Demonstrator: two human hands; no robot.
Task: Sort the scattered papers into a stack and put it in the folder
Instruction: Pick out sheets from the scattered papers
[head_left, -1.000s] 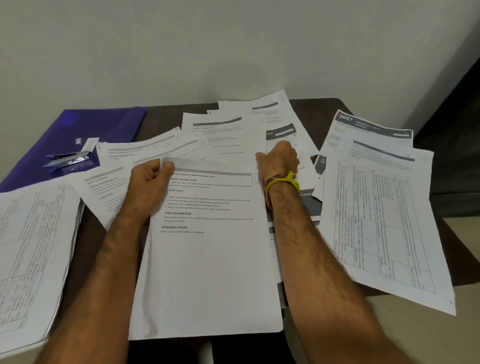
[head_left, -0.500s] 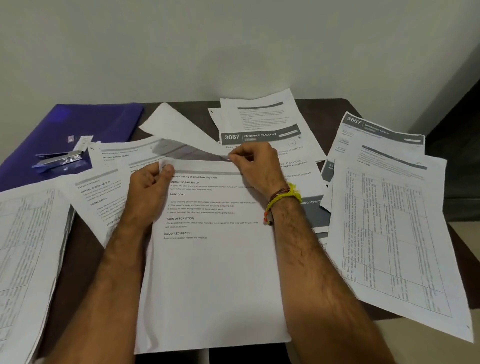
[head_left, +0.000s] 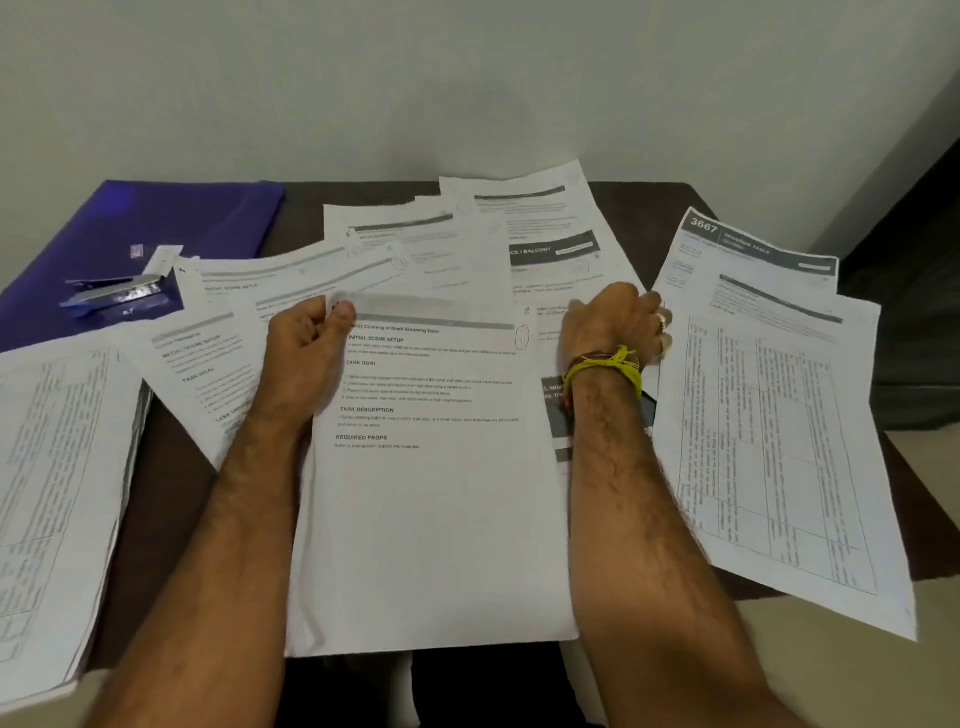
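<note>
Printed white papers lie scattered over a dark table (head_left: 655, 209). A purple folder (head_left: 156, 223) lies at the back left. In front of me sits the central stack (head_left: 431, 519), its top sheet headed "Initial scene setup". My left hand (head_left: 309, 348) pinches that stack's top-left corner between thumb and fingers. My right hand (head_left: 615, 325), with a yellow thread on the wrist, lies knuckles-up with curled fingers on the papers just right of the stack, its fingertips at the edge of the table-printed sheet (head_left: 779, 441). Whether it holds a sheet is hidden.
A stapler (head_left: 111, 296) and a small white slip (head_left: 166, 257) lie on the folder. A thick pile of pages (head_left: 52, 467) overhangs the table's left front. Sheets fan out at the back (head_left: 519, 218), and a "3667" sheet (head_left: 753, 244) lies far right. A wall stands close behind.
My right hand let go of the sheet it had lifted over the stack's top edge; that sheet now lies flat among the back papers. The hand moved right. My left hand kept its pinch.
</note>
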